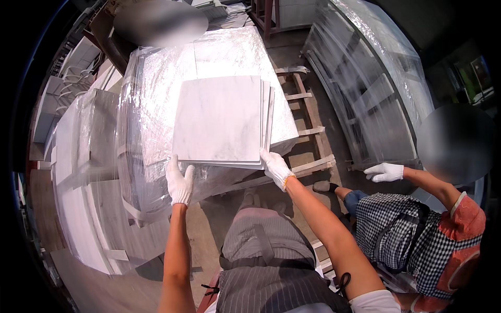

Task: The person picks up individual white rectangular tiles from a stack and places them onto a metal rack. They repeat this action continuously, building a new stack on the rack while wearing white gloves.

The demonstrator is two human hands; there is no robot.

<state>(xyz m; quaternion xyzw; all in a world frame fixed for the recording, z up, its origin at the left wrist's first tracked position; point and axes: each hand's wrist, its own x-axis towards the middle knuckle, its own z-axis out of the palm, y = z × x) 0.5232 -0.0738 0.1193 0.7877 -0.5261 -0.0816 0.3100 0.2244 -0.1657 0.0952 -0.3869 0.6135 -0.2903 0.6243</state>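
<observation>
Several thin square white-grey stone tiles (pixel 219 120) lie stacked, slightly fanned out on the right, on a large block wrapped in clear film (pixel 159 68). My left hand (pixel 180 182), in a white knit glove, is at the near left corner of the stack, its thumb spread from the fingers and touching the edge. At the near right corner, my right hand (pixel 276 168), gloved the same way, has its fingers closed on the tiles. The undersides of the tiles and some fingertips are hidden.
A co-worker's gloved hand (pixel 385 172) reaches in from the right. Beyond the block's right side is a wooden pallet frame (pixel 309 115). Film-wrapped slabs stand at the right (pixel 365 88), and more wrapped stone (pixel 78 156) stands at the left.
</observation>
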